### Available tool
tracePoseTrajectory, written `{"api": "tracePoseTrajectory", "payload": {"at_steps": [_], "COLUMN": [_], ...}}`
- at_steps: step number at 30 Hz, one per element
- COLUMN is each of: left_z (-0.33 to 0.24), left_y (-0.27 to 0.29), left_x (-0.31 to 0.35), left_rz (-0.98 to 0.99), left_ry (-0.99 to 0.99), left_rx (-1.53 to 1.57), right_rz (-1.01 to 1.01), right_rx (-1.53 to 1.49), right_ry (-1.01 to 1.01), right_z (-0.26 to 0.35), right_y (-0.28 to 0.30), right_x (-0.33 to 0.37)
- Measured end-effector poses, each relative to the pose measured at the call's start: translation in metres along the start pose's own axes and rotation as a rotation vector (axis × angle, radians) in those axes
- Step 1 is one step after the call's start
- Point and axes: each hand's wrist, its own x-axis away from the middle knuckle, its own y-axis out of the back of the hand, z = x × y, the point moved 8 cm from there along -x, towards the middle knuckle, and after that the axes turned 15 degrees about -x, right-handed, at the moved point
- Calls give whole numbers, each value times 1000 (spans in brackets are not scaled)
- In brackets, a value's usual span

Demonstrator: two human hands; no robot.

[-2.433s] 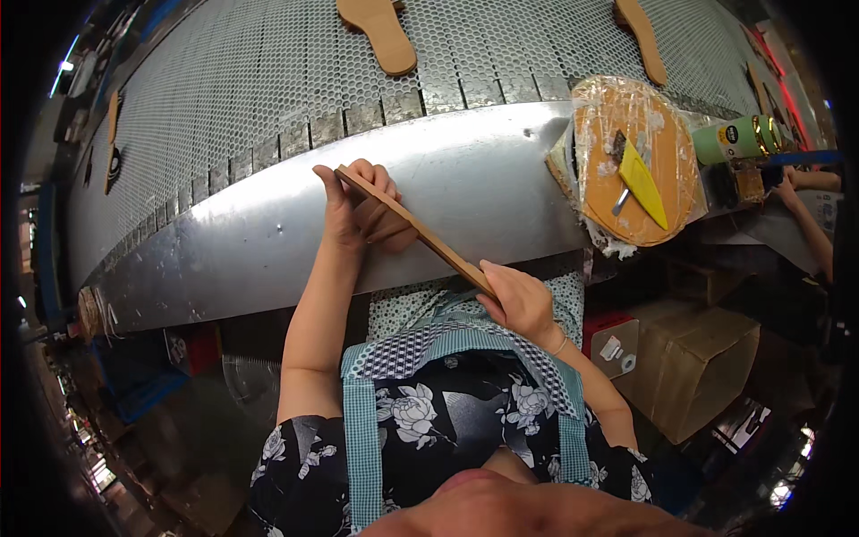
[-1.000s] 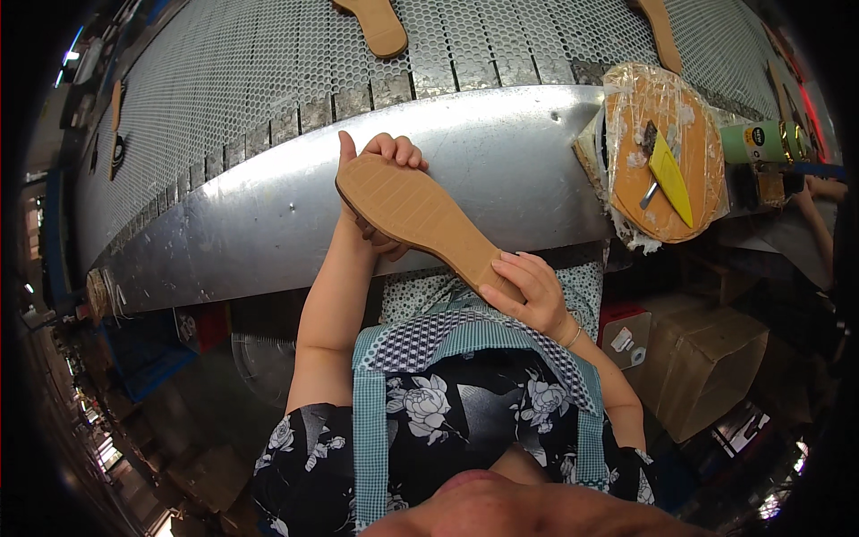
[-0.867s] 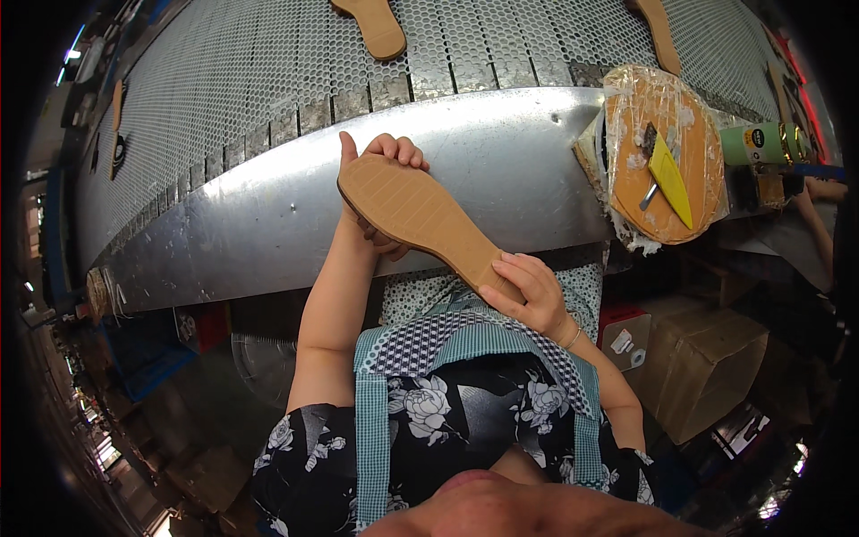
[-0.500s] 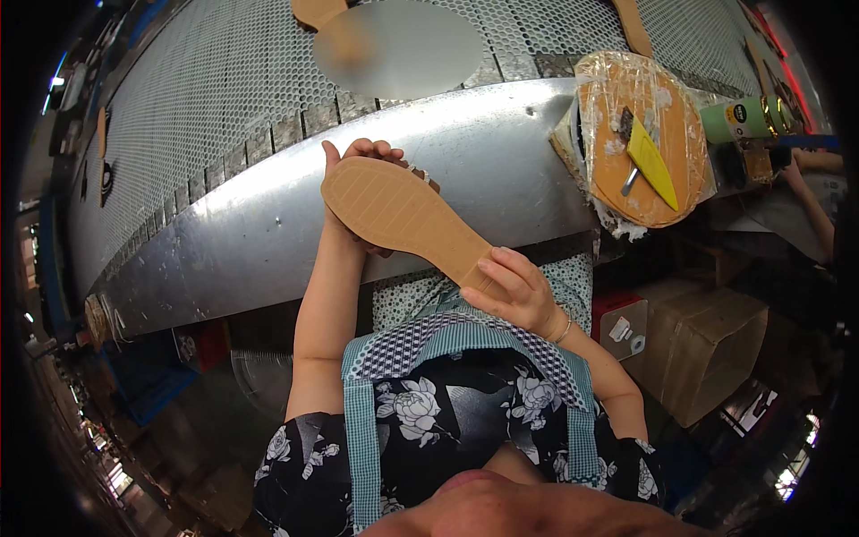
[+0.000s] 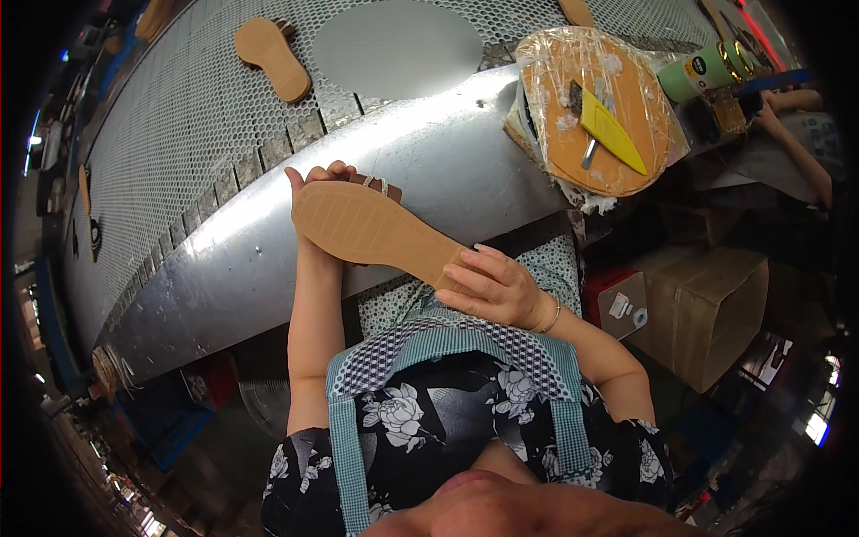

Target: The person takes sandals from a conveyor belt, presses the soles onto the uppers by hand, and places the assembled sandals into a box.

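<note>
A sandal point(image 5: 380, 228) with a tan sole is held up in front of me, sole facing the camera. Its toe end points up and left, its heel down and right. My left hand point(image 5: 313, 183) grips the toe end from behind; the thumb and some fingertips show past the edge, the rest is hidden by the sole. Brown straps with a glittering trim peek out beyond its far side. My right hand point(image 5: 497, 288) holds the heel end, fingers lying across the sole and the thumb side near its lower edge.
A smooth metal ledge point(image 5: 429, 143) fronts a mesh conveyor point(image 5: 197, 116) carrying another sandal point(image 5: 273, 58). On the right, a plastic-wrapped round board point(image 5: 573, 134) bears a yellow-handled tool point(image 5: 613, 134). Beyond it lies a green cup point(image 5: 702, 72). A co-worker's arm point(image 5: 796, 139) shows at far right; below stands a cardboard box point(image 5: 707, 309).
The sandal and both hands have shifted left and slightly down in view. The view itself has turned, so the board and cup sit further left and another sandal shows fully on the conveyor.
</note>
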Motion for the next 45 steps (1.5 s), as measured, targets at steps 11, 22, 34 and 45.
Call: {"api": "tracePoseTrajectory", "payload": {"at_steps": [11, 22, 34, 45], "left_z": [80, 124, 5, -241], "left_y": [-118, -223, -63, 92], "left_x": [11, 60, -6, -83], "left_rz": [219, 287, -97, -887], "left_ry": [47, 48, 90, -273], "left_rx": [-16, -104, -373, -2121], "right_rz": [-522, -2110, -1607, 500], "right_rx": [-971, -725, -1038, -15], "right_ry": [-1029, -902, -1513, -1448], "right_z": [-38, 97, -48, -51], "right_y": [202, 466, 302, 57], "right_x": [206, 693, 579, 223]}}
